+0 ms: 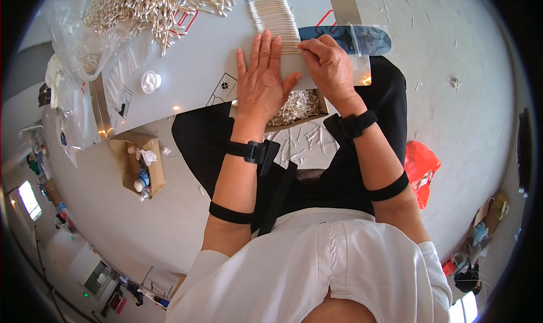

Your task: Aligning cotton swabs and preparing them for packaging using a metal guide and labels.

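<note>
A row of cotton swabs (275, 19) lies side by side on the grey tabletop (195, 63). My left hand (262, 77) rests flat, fingers stretched out, with its fingertips at the near left edge of the row. My right hand (329, 68) is closed in a pinch at the row's near right end. Its fingers cover whatever is between them. Just beyond my right hand, a dark blue packet (370, 39) with a clear plastic edge lies over the table's right side. At the back left, a big loose heap of cotton swabs (141, 6) spreads out.
A small round clear tub (150, 82) stands on the table's left part, near clear plastic bags (73, 91). Below the table's front edge is a box of swabs (297, 105). Loose swabs litter the floor. A cardboard carton (121, 159) sits at left, a red bag (419, 167) at right.
</note>
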The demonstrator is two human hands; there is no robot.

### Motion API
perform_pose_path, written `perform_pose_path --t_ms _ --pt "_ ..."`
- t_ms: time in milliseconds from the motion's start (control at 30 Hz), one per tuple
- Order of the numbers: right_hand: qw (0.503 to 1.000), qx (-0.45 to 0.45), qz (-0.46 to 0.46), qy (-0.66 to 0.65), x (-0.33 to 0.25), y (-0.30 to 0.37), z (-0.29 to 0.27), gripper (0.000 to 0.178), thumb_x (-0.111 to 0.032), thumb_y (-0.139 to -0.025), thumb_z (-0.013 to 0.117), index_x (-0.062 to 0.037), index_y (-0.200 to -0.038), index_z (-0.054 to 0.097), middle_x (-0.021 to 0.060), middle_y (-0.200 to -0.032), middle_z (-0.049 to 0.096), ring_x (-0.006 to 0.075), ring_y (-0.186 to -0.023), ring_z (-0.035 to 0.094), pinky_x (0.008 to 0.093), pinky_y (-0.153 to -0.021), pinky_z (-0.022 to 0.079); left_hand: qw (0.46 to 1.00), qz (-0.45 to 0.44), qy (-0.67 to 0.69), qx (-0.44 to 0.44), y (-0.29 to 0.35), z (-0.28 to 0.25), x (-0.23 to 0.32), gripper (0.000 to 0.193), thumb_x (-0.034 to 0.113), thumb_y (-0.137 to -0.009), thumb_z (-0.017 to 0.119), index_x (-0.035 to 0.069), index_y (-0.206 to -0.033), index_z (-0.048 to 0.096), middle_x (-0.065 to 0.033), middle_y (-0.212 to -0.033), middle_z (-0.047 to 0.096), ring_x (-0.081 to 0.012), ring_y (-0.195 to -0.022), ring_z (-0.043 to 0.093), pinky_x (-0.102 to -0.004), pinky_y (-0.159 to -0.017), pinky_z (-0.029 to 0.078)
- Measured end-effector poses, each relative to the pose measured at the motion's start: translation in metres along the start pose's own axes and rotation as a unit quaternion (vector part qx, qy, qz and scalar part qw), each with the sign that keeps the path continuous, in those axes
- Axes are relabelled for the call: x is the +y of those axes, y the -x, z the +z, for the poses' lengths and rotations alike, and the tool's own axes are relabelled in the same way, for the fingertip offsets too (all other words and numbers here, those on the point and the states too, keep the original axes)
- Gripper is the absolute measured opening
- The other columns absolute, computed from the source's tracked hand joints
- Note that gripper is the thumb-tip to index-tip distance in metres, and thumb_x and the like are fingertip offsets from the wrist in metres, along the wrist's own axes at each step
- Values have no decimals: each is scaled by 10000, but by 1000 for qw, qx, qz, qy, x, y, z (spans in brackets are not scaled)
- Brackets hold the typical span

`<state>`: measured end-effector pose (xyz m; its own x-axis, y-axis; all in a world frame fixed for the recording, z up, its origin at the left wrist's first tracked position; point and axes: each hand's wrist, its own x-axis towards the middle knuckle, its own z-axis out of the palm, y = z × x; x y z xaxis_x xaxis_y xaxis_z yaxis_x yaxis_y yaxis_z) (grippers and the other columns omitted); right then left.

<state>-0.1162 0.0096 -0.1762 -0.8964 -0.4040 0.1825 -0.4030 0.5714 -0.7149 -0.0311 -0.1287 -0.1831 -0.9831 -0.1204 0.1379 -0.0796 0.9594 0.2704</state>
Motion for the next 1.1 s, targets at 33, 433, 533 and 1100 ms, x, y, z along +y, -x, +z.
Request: perform_pose_path --t_ms 33,433,533,1100 --pt "1000 0 -1 1 0 1 0 100 -144 -833 621 -137 -881 708 57 -811 608 286 -758 637 395 -643 515 1000 1 -1 -1 0 0 0 821 558 -873 540 56 -1476 296 -120 -1558 256 -272 -1445 227 -550 -1154 133" --pt "999 -25 19 37 -5 -3 -1 116 -139 -815 623 -136 -902 699 66 -820 603 286 -777 634 401 -663 516 1000 -5 9 -7 0 -2 1 814 516 -870 571 56 -1480 291 -121 -1555 260 -272 -1448 218 -546 -1157 125" --pt "999 -27 12 29 -5 -4 -1 135 -134 -812 623 -139 -920 704 71 -820 607 293 -773 637 402 -664 518 1000 -7 11 -7 0 -2 1 812 515 -868 573 56 -1478 295 -121 -1556 260 -268 -1449 217 -544 -1157 126" --pt "1000 -14 7 17 0 -21 3 163 -130 -806 612 -128 -931 717 86 -850 635 295 -785 648 389 -683 530 1000 -17 10 -18 -1 -1 2 811 529 -869 559 53 -1475 308 -114 -1568 236 -255 -1457 194 -534 -1164 109"
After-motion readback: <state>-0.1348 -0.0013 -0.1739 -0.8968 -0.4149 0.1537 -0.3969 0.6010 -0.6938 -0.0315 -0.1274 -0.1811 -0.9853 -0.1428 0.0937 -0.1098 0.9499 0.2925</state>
